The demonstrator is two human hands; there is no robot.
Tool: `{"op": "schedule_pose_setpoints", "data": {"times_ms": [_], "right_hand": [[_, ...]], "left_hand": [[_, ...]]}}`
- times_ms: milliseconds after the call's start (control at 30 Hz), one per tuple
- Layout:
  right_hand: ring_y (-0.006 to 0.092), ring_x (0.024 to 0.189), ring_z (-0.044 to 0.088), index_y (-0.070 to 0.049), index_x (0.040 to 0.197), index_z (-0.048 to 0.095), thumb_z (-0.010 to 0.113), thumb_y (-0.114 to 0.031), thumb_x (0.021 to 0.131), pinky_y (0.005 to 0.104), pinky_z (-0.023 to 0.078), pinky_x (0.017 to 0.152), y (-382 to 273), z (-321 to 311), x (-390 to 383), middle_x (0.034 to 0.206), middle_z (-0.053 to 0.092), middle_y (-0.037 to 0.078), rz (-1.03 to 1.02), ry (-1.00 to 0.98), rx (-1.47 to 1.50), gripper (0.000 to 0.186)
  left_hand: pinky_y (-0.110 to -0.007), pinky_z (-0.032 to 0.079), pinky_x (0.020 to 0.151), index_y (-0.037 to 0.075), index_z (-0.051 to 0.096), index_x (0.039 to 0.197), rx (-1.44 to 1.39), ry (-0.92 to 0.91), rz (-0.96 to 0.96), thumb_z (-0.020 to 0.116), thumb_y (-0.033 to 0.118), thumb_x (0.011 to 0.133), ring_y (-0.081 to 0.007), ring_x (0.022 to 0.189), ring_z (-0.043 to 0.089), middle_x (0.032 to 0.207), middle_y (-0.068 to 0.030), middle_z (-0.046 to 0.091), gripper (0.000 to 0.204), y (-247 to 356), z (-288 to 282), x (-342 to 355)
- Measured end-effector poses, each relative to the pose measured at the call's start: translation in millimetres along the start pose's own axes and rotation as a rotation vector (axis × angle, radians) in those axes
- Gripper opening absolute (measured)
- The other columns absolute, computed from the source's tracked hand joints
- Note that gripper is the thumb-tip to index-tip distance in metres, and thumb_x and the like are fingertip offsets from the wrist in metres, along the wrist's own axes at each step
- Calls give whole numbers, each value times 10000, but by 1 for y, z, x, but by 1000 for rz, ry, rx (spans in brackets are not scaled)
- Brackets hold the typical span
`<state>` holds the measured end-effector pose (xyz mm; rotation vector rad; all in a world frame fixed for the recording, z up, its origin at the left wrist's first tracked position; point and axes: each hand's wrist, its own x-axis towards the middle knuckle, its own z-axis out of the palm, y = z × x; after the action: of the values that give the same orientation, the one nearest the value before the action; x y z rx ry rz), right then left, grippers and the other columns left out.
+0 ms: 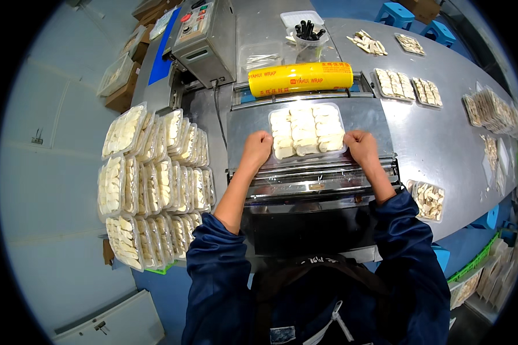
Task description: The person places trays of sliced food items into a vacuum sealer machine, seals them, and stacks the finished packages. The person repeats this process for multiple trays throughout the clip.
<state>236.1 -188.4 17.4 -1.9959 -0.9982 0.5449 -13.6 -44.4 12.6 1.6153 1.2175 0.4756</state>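
A clear tray of pale sliced mushrooms (306,127), laid in three rows, is over the flat steel top of a wrapping machine (367,118). At its left edge my left hand (258,148) is closed, fingers curled in. My right hand (361,147) is closed the same way against the right edge. Whatever the fingers pinch, a tray edge or clear film, is too fine to make out. Just behind the tray lies a yellow roll of plastic wrap (300,79). Along the machine's front run metal bars (311,179), between my forearms.
Stacked mushroom trays (155,172) stand at left. A steel control box (204,43) sits behind them, its cable hanging beside the machine. Rightward on the steel table (431,138) are more trays (394,84), loose slices (367,43) and a near tray (427,200). A tub (309,43) holds black-handled tools.
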Motion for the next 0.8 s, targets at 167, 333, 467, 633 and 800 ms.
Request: {"op": "schedule_pose_setpoints", "data": {"times_ms": [167,333,467,633,800], "right_hand": [[347,699,595,32,712,626,585,-144,710,392,469,659,10,8,-14,739,612,203,-139,84,-82,180],[349,758,561,4,635,644,626,-163,715,393,451,694,5,-8,-34,726,613,180,-332,186,-414,186],[343,771,558,-26,657,664,679,-269,712,384,447,724,-21,-58,-76,704,620,164,-105,166,-629,250],[278,598,567,2,650,646,710,-219,680,348,457,613,-9,-42,-71,639,625,150,256,-174,-487,232],[86,540,457,-18,581,594,632,-53,677,237,372,534,-3,-93,-73,556,536,8,357,-416,274,108]], "left_hand": [[-384,429,688,-35,577,694,166,116,173,534,131,763,-312,733,529,731,-181,559,186,-17,10,1],[-402,413,730,-24,603,677,379,305,255,577,203,773,-317,814,510,882,-172,555,248,-14,4,-24],[-400,370,805,-8,620,631,778,522,239,635,281,759,-310,909,468,952,-147,528,316,6,-13,-104],[-379,379,753,-5,601,582,757,458,284,664,206,727,-284,818,468,858,-113,512,264,-8,13,-115],[-262,382,647,4,546,582,-151,-76,-149,593,50,763,-105,732,481,826,-31,542,193,-11,-35,-127]]}}
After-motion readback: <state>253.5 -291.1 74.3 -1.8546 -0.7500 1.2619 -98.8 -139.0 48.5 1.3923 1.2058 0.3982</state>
